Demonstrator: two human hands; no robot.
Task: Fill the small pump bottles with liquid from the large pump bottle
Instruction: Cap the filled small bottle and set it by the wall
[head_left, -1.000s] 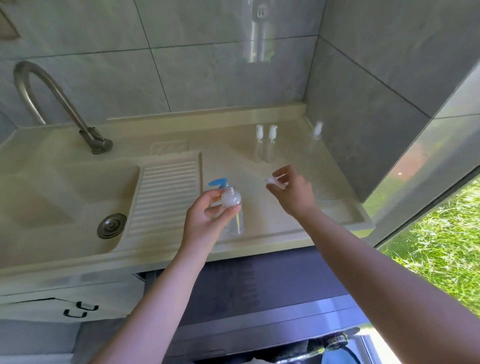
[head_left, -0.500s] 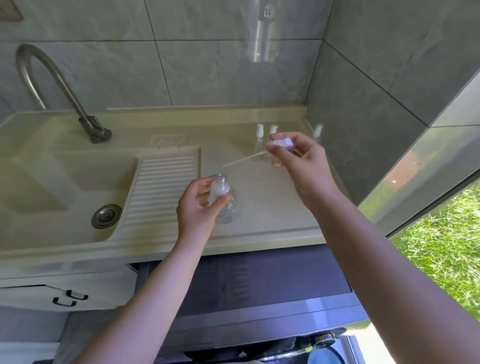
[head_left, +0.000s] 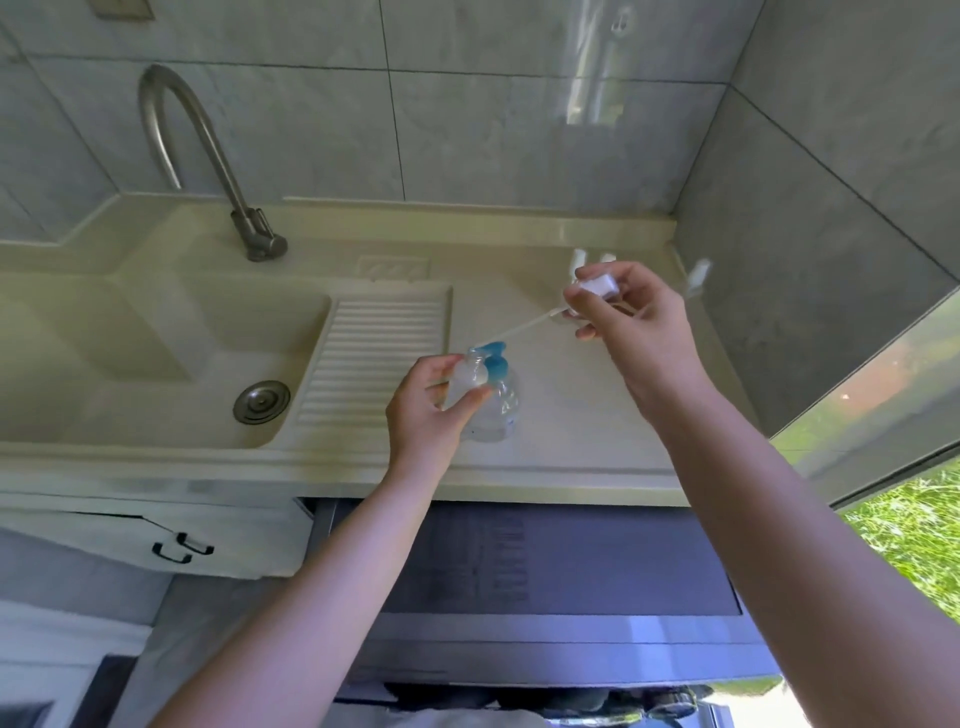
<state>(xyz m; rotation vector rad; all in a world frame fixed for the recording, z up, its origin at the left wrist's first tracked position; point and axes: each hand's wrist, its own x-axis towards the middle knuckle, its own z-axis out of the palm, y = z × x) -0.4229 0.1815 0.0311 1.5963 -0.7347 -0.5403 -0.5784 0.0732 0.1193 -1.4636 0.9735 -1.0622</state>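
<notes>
My left hand (head_left: 428, 415) grips a small clear bottle (head_left: 467, 378) by its body, holding it upright above the counter with its neck uncapped. Right behind it stands the large clear pump bottle (head_left: 500, 410) with a blue pump head (head_left: 493, 359). My right hand (head_left: 641, 332) pinches the small bottle's white pump cap (head_left: 597, 286), raised to the right. The cap's thin dip tube (head_left: 519, 328) slants down-left, its tip close to the small bottle's mouth. Two more small pump bottles (head_left: 592, 257) stand at the back of the counter, partly hidden by my right hand.
A third small bottle (head_left: 698, 273) stands by the right wall. The beige counter (head_left: 571, 457) has a ribbed drainboard (head_left: 374, 358) and a sink basin (head_left: 156, 364) with a drain, under a curved metal faucet (head_left: 208, 156). Tiled walls close off the back and right.
My right hand has lifted the white pump cap up and to the right, drawing its dip tube out of the small bottle. My left hand has kept hold of the bottle.
</notes>
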